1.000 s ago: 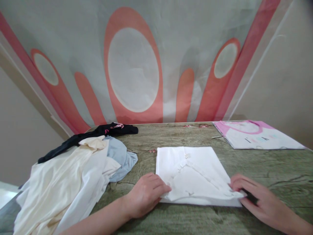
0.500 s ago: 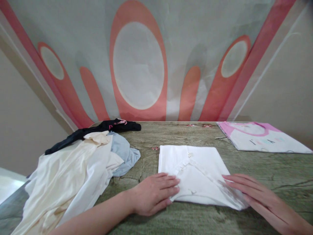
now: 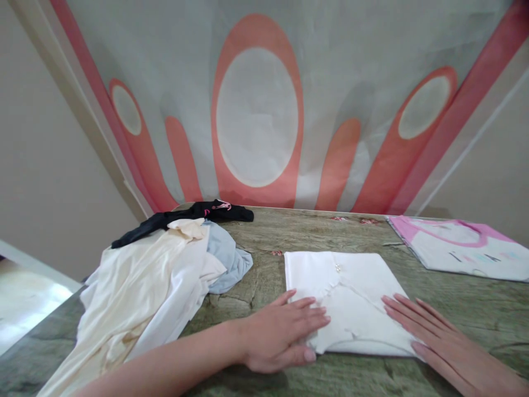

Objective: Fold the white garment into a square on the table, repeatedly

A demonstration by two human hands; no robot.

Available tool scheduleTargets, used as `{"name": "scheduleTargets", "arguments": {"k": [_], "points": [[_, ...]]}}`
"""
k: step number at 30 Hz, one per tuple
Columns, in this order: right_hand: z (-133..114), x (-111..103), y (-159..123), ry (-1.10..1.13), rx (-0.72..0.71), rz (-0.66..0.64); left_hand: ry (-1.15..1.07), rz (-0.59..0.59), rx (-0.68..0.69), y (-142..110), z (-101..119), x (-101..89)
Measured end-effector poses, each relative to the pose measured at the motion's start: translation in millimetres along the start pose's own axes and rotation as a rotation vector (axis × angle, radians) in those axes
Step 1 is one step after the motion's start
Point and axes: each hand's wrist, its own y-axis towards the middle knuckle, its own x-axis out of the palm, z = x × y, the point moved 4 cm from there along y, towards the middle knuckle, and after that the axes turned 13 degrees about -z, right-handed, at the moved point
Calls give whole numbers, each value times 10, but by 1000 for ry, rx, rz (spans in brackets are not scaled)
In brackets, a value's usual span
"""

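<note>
A white garment (image 3: pixel 351 306), folded into a flat rectangle, lies on the wood-patterned table in front of me. It has a ruffled trim and small pearl-like beads near its far edge. My left hand (image 3: pixel 285 331) rests flat with fingers spread on its near left corner. On the opposite side, my right hand (image 3: pixel 442 336) lies with outstretched fingers along the right edge, fingertips touching the cloth. Neither hand grips anything. The garment's near corners are partly covered by my hands.
To the left spreads a loose heap of cream and white clothes (image 3: pixel 136 286), with a light blue garment (image 3: pixel 227 256) and a black garment (image 3: pixel 182 218) behind. A folded pink-and-white shirt (image 3: pixel 475 251) lies at the far right. A patterned wall hanging (image 3: pixel 258 193) rises behind the table (image 3: pixel 264 234).
My right hand has flattened down the garment's near right corner, which stuck out before. My left hand has spread further onto the cloth. The whole view has shifted slightly.
</note>
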Motion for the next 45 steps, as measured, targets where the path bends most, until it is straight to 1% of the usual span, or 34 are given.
{"name": "scheduleTargets", "arguments": {"k": [2, 4, 5, 7, 8, 10, 12, 14, 16, 18, 21, 23, 25, 28, 30, 32, 34, 37, 39, 40, 42, 45], "points": [[162, 23, -1, 10, 12, 11, 3, 97, -98, -4, -161, -73], [309, 12, -3, 20, 19, 18, -1, 222, -216, -9, -418, -159], [363, -15, -2, 25, 13, 23, -17, 290, -267, -8, -560, -203], [409, -119, 23, 40, -33, 35, -60, 390, -306, 21, -810, -276], [401, -192, 52, 51, -66, 44, -86, 419, -313, 50, -910, -303], [338, -365, 158, 83, -106, 80, -122, 437, -302, 141, -1044, -335], [245, -535, 326, 119, -69, 155, -125, 424, -280, 251, -1105, -342], [137, -636, 531, 137, 5, 220, -99, 411, -271, 346, -1130, -334], [15, -634, 737, 113, 24, 227, -58, 408, -285, 396, -1149, -320], [-77, -551, 895, 61, 31, 218, -17, 405, -296, 398, -1166, -305], [-130, -364, 1006, -18, 63, 195, 13, 371, -277, 345, -1191, -280], [-136, -264, 1014, -51, 85, 175, 18, 357, -258, 301, -1215, -271], [-140, -215, 1001, -67, 92, 156, 30, 357, -253, 267, -1244, -272], [-147, -218, 984, -70, 91, 146, 84, 335, -274, 248, -1266, -291], [-147, -231, 986, -70, 97, 142, 122, 313, -281, 249, -1227, -320], [-146, -233, 995, -74, 105, 131, 152, 298, -252, 259, -1116, -354], [-146, -230, 1003, -74, 109, 130, 185, 272, -193, 280, -948, -365], [-152, -233, 1003, -60, 106, 150, 230, 166, -113, 330, -710, -290], [-157, -240, 999, -50, 101, 162, 238, 80, -106, 353, -649, -205], [-160, -244, 998, -46, 99, 166, 234, 43, -122, 357, -659, -167], [-163, -253, 996, -44, 96, 168, 210, -3, -186, 344, -748, -123], [-168, -264, 996, -59, 98, 153, 158, -23, -293, 289, -941, -140]]}}
